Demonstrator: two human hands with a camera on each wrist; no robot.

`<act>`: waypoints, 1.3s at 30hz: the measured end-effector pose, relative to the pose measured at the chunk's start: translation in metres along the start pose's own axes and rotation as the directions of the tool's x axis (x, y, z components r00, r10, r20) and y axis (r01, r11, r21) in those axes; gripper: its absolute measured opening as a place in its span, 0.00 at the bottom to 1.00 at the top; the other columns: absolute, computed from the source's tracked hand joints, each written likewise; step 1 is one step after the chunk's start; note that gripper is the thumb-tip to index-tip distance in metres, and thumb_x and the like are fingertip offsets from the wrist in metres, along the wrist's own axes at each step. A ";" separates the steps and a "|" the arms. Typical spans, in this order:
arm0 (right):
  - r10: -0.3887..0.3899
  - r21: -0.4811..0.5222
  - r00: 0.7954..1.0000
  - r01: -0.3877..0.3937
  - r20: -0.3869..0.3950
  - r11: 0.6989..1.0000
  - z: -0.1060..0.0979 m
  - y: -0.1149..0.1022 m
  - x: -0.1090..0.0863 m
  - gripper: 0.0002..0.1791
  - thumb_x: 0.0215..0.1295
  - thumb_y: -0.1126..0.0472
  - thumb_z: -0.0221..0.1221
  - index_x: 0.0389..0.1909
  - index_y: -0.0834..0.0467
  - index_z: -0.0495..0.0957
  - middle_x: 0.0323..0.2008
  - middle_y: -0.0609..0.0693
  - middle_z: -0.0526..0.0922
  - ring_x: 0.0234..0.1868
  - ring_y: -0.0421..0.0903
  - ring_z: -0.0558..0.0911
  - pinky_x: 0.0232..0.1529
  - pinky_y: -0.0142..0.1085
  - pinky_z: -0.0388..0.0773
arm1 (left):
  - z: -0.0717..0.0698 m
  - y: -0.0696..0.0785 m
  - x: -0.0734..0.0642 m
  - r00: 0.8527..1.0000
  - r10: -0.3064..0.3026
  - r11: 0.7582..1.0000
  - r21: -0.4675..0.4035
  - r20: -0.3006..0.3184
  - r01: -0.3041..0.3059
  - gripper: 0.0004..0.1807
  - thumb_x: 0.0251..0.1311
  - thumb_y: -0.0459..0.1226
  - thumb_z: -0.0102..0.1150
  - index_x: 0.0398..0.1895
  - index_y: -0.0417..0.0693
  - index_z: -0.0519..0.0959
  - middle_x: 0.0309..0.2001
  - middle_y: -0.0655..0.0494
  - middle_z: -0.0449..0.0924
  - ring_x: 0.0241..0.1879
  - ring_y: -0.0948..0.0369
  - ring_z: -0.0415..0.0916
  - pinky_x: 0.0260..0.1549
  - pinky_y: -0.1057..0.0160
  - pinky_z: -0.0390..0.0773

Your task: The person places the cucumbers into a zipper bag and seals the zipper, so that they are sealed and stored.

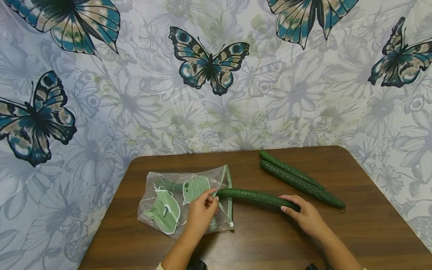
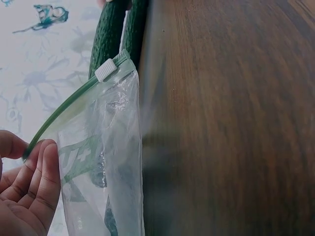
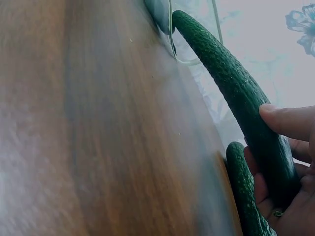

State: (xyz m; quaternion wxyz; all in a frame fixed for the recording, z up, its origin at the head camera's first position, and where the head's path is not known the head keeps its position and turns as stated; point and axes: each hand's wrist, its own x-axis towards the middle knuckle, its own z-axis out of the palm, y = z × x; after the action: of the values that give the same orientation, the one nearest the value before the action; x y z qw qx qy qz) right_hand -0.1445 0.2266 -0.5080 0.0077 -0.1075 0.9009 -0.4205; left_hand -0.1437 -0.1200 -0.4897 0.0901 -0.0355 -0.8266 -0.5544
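Observation:
A clear slider zip bag point(image 1: 185, 221) with green animal prints lies on its side, its mouth facing right. At its green-edged opening my left hand point(image 1: 201, 213) pinches the rim between thumb and fingers. The white slider point(image 2: 105, 70) sits near one end of the zip track. My right hand point(image 1: 306, 216) grips the right end of a long dark green cucumber point(image 1: 253, 196), thumb on one side and fingers on the other. The cucumber's far tip is right at the bag's mouth, by my left fingers. A dark green, elongated shape point(image 1: 173, 185) shows through the plastic inside the bag.
Two more cucumbers, one longer point(image 1: 300, 183) and one behind it point(image 1: 291, 169), lie side by side at the back right of the brown wooden table point(image 1: 263, 240). Behind the table hangs a butterfly-and-flower cloth point(image 1: 209, 123).

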 end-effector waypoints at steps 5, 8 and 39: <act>-0.004 0.001 1.000 0.004 0.020 1.000 0.004 -0.003 -0.001 0.25 0.71 0.45 0.60 0.65 0.51 0.77 0.64 0.52 0.80 0.68 0.64 0.73 0.64 0.69 0.70 | 0.000 0.000 0.000 1.000 0.004 1.000 -0.005 -0.012 -0.005 0.16 0.66 0.32 0.62 0.56 0.44 0.82 0.25 0.55 0.82 0.20 0.67 0.79 0.23 0.69 0.84; -0.014 0.004 0.999 0.014 0.032 1.000 0.006 -0.006 -0.002 0.25 0.70 0.46 0.61 0.64 0.51 0.77 0.62 0.51 0.80 0.68 0.63 0.74 0.64 0.67 0.71 | 0.000 0.000 0.001 1.000 0.008 1.000 -0.004 -0.013 -0.008 0.16 0.67 0.32 0.62 0.57 0.44 0.82 0.26 0.55 0.82 0.21 0.68 0.79 0.23 0.69 0.84; -0.021 0.044 0.999 0.020 0.026 0.999 0.046 -0.024 0.024 0.23 0.69 0.51 0.64 0.62 0.52 0.79 0.59 0.51 0.82 0.65 0.56 0.78 0.65 0.60 0.74 | 0.001 0.001 0.000 1.000 0.010 1.000 -0.016 0.013 -0.010 0.16 0.67 0.32 0.62 0.57 0.45 0.82 0.26 0.53 0.82 0.21 0.65 0.80 0.24 0.70 0.84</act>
State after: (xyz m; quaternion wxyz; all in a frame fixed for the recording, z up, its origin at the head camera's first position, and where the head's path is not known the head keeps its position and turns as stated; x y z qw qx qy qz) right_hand -0.1585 0.1717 -0.5175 0.0175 -0.1219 0.8902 -0.4387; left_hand -0.1432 -0.1186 -0.4894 0.0871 -0.0440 -0.8224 -0.5604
